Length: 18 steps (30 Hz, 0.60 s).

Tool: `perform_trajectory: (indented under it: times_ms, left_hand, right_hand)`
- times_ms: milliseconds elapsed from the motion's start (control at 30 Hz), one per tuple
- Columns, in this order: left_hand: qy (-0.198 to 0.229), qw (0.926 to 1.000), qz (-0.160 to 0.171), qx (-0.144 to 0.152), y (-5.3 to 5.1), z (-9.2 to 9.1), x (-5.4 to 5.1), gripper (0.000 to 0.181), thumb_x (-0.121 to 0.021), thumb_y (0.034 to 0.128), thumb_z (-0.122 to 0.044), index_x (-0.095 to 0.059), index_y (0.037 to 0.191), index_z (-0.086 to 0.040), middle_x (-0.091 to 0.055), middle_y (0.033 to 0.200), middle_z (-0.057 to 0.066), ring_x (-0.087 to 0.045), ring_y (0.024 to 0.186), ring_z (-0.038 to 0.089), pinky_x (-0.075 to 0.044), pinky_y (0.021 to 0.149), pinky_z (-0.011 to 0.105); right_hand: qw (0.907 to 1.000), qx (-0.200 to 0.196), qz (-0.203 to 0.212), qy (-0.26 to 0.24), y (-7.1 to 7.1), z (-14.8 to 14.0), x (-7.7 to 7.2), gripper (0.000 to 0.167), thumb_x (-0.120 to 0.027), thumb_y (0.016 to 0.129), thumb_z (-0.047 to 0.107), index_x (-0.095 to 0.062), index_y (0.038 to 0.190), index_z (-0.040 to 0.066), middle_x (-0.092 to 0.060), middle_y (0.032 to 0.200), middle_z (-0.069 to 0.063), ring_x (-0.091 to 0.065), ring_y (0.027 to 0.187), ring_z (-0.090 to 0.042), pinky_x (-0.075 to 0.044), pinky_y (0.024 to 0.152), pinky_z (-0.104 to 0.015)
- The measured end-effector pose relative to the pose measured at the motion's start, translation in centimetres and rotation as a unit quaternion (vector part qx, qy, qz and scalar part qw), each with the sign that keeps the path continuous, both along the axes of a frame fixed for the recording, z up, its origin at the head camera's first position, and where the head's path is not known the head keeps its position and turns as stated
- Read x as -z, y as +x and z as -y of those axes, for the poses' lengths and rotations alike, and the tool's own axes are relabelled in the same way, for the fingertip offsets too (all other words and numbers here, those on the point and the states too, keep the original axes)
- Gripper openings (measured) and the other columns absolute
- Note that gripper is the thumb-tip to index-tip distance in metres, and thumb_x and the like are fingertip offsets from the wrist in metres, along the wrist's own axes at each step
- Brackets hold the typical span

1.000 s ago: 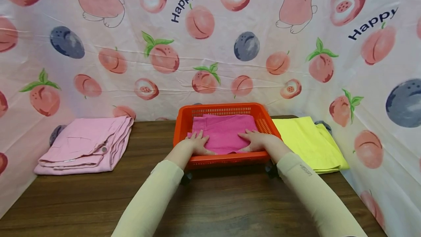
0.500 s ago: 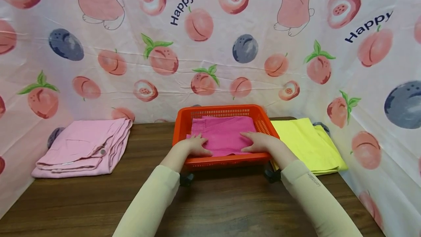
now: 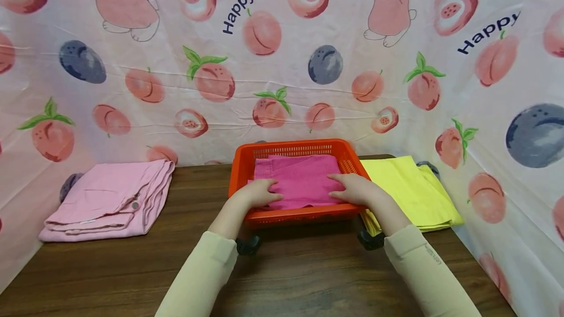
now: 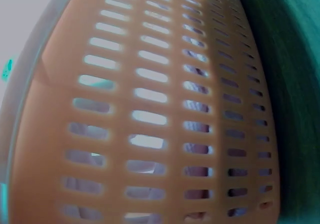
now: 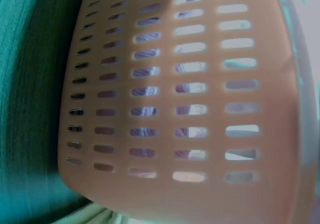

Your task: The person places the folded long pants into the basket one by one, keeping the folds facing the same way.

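A shallow rectangular basket of glossy orange-red plastic (image 3: 304, 213), its walls pierced with slots, sits on the dark brown wood-grain desk (image 3: 308, 273). In it lies a folded magenta cloth with a finely ribbed texture (image 3: 304, 177), its upper face fairly flat and one edge stepped in layers. The left hand (image 3: 257, 193) is over the near left corner, the right hand (image 3: 357, 190) over the near right. Both are loosely spread, fingers pointing inward above the cloth and gripping nothing; whether fingertips touch it cannot be told. The wrist views show only the basket's slotted side walls and the grained desk, with no clear hand.

Well to the left lies a folded pale pink garment, woven-looking, with thick layered edges (image 3: 105, 192) and a round metallic button (image 3: 135, 205). Just beside the basket's right end is a smooth, bright yellow folded cloth (image 3: 414, 192). Behind hangs a creased white fabric sheet printed with peaches (image 3: 246, 133).
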State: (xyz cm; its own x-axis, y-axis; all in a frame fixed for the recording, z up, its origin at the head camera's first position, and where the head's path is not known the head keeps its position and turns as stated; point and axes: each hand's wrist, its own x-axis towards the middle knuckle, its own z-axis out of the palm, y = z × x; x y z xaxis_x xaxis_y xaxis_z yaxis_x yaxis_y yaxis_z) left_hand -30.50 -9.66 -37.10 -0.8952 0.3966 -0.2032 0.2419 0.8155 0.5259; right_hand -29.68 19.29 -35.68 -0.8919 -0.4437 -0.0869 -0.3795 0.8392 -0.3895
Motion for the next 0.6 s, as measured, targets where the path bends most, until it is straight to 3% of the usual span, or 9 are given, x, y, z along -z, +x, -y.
perform_trajectory:
  times_ms: [467,600]
  left_hand:
    - [0.041,0.9966,-0.058,-0.042,0.7,0.3,-0.1,0.058,-0.065,0.0906,-0.034,-0.05,0.139,-0.006,-0.056,0.132,0.015,-0.051,0.121,0.03,-0.036,0.102,0.051]
    - [0.054,0.9947,-0.074,-0.046,0.9,-0.1,0.0,0.056,-0.064,0.0907,-0.034,-0.051,0.138,-0.008,-0.058,0.128,0.015,-0.054,0.118,0.029,-0.028,0.106,0.055]
  right_hand:
    - [0.9936,0.038,-0.071,-0.079,1.6,-0.7,0.4,0.05,-0.067,0.089,0.028,-0.056,0.135,0.011,-0.059,0.126,-0.014,-0.055,0.111,-0.03,-0.044,0.094,-0.052]
    - [0.989,0.052,-0.09,-0.106,2.1,-1.2,0.6,0.047,-0.067,0.089,0.028,-0.059,0.133,0.012,-0.061,0.125,-0.012,-0.055,0.112,-0.031,-0.044,0.093,-0.053]
